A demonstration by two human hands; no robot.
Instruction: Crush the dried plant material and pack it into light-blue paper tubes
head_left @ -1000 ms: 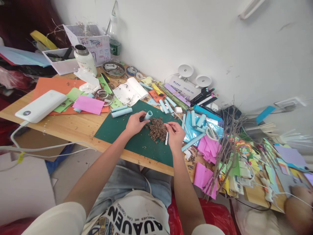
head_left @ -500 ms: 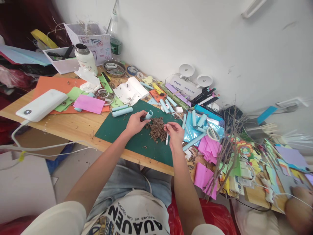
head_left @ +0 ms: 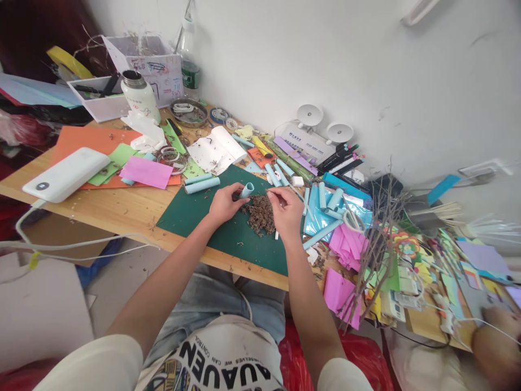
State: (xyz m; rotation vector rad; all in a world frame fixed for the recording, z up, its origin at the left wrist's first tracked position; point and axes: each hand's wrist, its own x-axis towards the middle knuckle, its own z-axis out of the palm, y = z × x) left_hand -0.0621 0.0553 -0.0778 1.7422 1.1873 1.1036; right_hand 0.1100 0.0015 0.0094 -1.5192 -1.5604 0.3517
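Note:
My left hand grips a short light-blue paper tube, tilted with its open end up and toward the right. Beside it, a heap of brown crumbled plant bits lies on the dark green cutting mat. My right hand is over the heap's right side, thumb and forefinger pinched together. Whatever sits in that pinch is too small to make out. Under the right hand, a small white strip partly shows. Two more blue paper tubes lie on the mat's left edge.
A white power bank with a cable lies at the left. Farther back stands an uncapped white bottle. Blue tubes, pink paper and upright twigs crowd the right. Another person's blurred hand is at the far right.
My right hand has moved up and left across the heap, closer to the tube, covering more of the white strip. My left hand still holds the tube in place.

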